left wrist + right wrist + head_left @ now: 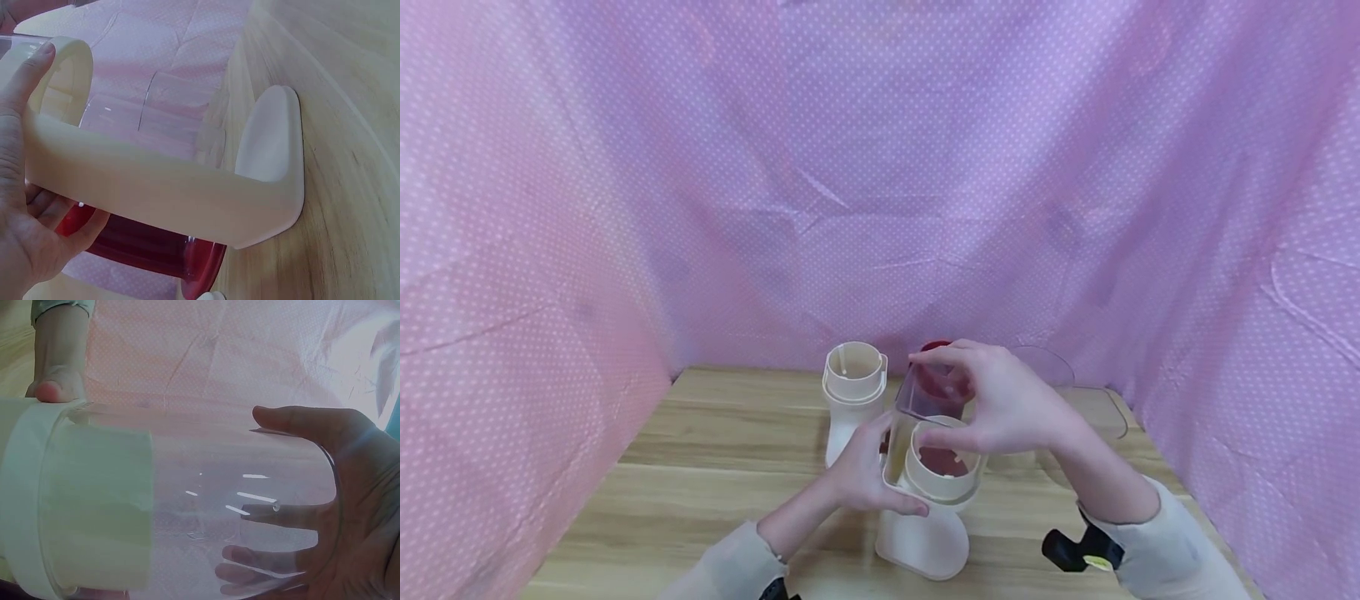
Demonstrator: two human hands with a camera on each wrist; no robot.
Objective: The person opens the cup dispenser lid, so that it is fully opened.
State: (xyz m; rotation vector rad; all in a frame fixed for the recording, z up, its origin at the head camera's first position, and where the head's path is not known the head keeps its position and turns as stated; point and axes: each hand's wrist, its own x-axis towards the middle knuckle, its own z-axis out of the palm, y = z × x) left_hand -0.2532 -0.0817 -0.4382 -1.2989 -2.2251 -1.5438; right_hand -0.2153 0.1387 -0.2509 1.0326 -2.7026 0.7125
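Observation:
A cream plastic stand (144,181) with a round collar and flat foot rests on the table in front of me. My left hand (861,475) grips it near the collar, thumb along one side and fingers round the other. Over the collar's inner sleeve sits a clear plastic canister (200,456). My right hand (1000,400) holds the canister's far end, with thumb and fingers spread round its wall. In the right wrist view the fingers behind show through the clear plastic. Whether the canister is fully seated cannot be told.
Behind on the left stands a second cream stand (856,392). A red stand (140,244) is behind my hands, partly hidden. Other clear canisters (1097,412) are at the table's back right. Pink dotted cloth (880,208) encloses the wooden table (722,467).

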